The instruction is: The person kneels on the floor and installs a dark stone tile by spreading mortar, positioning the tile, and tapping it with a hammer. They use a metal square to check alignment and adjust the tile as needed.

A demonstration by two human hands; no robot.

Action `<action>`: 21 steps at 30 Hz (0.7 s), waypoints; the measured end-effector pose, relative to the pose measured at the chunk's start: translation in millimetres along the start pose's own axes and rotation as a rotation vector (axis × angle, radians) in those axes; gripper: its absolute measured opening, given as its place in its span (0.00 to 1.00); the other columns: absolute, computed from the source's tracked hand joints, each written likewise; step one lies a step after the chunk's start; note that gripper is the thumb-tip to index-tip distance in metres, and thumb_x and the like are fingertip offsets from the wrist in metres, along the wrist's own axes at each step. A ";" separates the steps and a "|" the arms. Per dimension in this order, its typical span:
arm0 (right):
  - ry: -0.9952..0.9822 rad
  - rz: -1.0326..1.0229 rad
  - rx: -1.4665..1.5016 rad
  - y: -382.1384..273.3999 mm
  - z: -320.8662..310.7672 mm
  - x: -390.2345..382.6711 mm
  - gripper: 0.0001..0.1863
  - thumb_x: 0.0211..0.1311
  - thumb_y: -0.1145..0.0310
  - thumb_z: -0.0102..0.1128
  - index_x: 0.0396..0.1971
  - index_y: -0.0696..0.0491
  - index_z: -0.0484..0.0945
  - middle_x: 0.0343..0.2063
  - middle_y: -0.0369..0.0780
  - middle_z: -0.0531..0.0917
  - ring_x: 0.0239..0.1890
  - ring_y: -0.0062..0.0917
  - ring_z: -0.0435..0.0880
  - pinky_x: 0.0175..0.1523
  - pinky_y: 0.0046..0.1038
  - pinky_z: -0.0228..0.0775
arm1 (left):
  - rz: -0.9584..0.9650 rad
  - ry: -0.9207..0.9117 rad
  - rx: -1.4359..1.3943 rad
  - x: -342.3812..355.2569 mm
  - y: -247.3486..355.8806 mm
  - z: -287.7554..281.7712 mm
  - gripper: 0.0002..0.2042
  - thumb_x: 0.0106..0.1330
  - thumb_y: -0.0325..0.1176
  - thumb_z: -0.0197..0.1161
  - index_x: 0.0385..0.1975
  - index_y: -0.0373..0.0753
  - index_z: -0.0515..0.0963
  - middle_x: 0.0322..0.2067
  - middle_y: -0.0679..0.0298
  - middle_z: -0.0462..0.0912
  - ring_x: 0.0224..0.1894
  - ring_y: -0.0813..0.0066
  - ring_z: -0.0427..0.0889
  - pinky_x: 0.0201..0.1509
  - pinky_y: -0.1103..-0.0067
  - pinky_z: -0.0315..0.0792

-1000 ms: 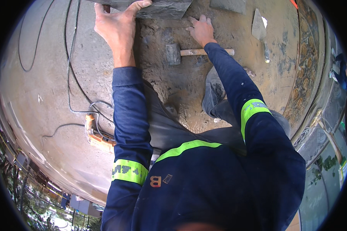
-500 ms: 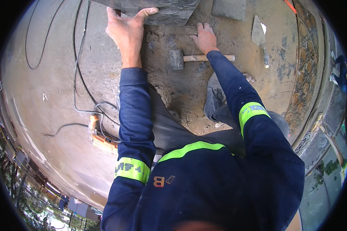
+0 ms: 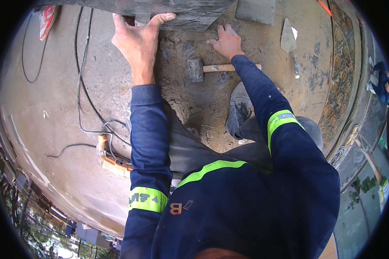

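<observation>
A dark grey stone slab [image 3: 186,17] is raised at the far edge of the view, its upper part cut off. My left hand [image 3: 136,45] grips its near edge, thumb on the face and fingers hidden behind. My right hand [image 3: 228,42] rests on the dirty ground just right of the slab, thumb and fingers apart, holding nothing. Close below that hand lies a mallet with a dark square head [image 3: 195,70] and a wooden handle [image 3: 218,68]. Farther right a pointed trowel [image 3: 288,39] lies on the ground.
A second grey slab [image 3: 256,11] lies at the far right. An orange corded power tool [image 3: 112,163] sits left of my left arm, with black cables [image 3: 80,82] across the floor. Someone's red shoe [image 3: 46,21] stands far left. A patterned strip [image 3: 336,73] runs along the right.
A red shoe has come into view at the far left. The raised slab now reaches farther left and lower in the picture. My left hand stays on its edge; my right thumb is spread wider.
</observation>
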State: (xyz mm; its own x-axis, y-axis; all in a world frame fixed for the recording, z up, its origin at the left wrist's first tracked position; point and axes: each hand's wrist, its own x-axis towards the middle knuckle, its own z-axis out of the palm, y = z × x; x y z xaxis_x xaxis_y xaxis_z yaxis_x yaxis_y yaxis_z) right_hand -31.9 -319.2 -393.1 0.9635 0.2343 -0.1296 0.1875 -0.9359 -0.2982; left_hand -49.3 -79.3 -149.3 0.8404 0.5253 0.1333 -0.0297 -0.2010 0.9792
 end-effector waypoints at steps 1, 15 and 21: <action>-0.015 -0.001 -0.003 -0.9 -1.3 0.9 0.38 0.60 0.42 0.78 0.60 0.54 0.80 0.55 0.51 0.79 0.59 0.51 0.84 0.56 0.51 0.81 | 0.091 0.022 -0.006 1.7 -4.7 -0.6 0.35 0.57 0.29 0.78 0.67 0.30 0.73 0.43 0.58 0.89 0.41 0.68 0.84 0.50 0.71 0.80; 0.032 -0.041 -0.033 1.7 -4.3 5.9 0.37 0.58 0.41 0.78 0.60 0.50 0.82 0.54 0.48 0.80 0.59 0.49 0.85 0.56 0.50 0.81 | -0.208 -0.244 0.307 10.4 -41.3 -22.1 0.33 0.62 0.40 0.77 0.66 0.31 0.77 0.52 0.56 0.87 0.51 0.63 0.84 0.53 0.69 0.79; 0.023 0.015 0.016 -2.7 -9.2 4.1 0.39 0.56 0.41 0.80 0.61 0.50 0.81 0.56 0.48 0.80 0.60 0.48 0.84 0.58 0.49 0.81 | 0.277 -0.018 0.401 17.2 -29.2 -15.1 0.47 0.41 0.42 0.95 0.60 0.26 0.76 0.46 0.49 0.92 0.45 0.61 0.91 0.54 0.69 0.85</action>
State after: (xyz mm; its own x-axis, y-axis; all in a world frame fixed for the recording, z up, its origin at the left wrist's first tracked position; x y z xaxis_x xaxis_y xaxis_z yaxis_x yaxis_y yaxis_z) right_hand -26.7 -318.1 -384.2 0.9703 0.2138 -0.1129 0.1698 -0.9350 -0.3113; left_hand -42.2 -51.8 -173.2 0.8396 0.3933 0.3747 -0.0459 -0.6360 0.7703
